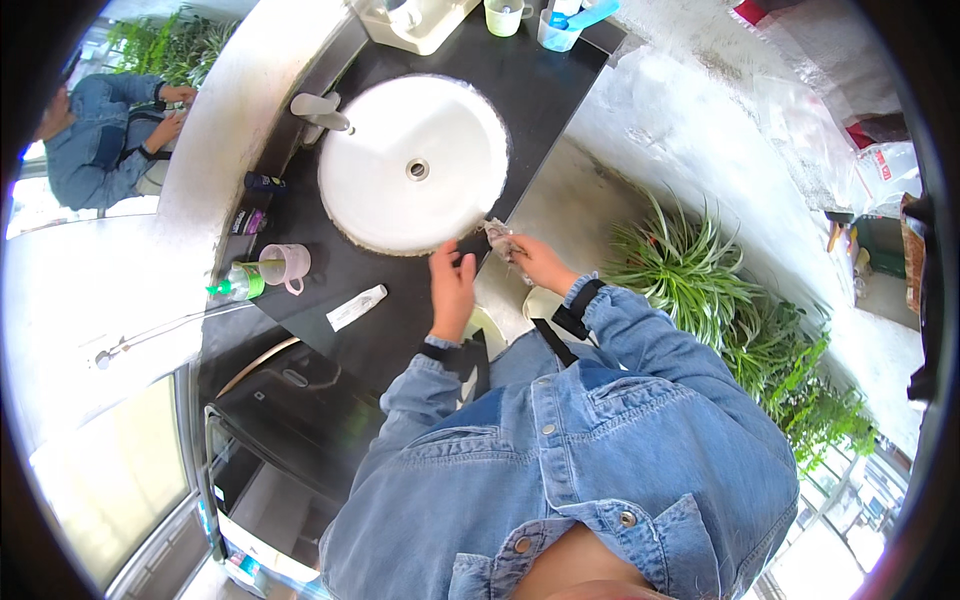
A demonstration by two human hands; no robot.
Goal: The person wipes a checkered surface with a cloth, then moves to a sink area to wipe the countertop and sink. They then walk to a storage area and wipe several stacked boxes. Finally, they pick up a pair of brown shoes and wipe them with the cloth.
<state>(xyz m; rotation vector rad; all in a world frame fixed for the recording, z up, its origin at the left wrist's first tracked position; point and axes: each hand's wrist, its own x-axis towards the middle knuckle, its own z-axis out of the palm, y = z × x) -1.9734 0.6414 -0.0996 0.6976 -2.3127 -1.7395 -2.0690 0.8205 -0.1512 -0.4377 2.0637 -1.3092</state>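
My right hand [546, 264] grips a crumpled greyish rag or plastic wrapping [498, 238]; which of the two, I cannot tell. This bundle hangs over the front edge of the dark countertop [551, 97], beside the rim of the white round sink basin [416, 217]. To its left, my left hand [451, 294] is held near the basin's lower rim, thumb and fingers apart, with nothing in it. A white tube [357, 307] lies on the counter left of that hand. The faucet [321, 112] stands at the basin's far left side.
Along the wall are a pink mug [285, 268], a green spray bottle [244, 282] and dark containers [264, 182]. Cups [559, 34] stand at the counter's far end. A black appliance [300, 405] sits at left. Leafy potted plants [682, 262] crowd the right. A mirror [112, 135] reflects me.
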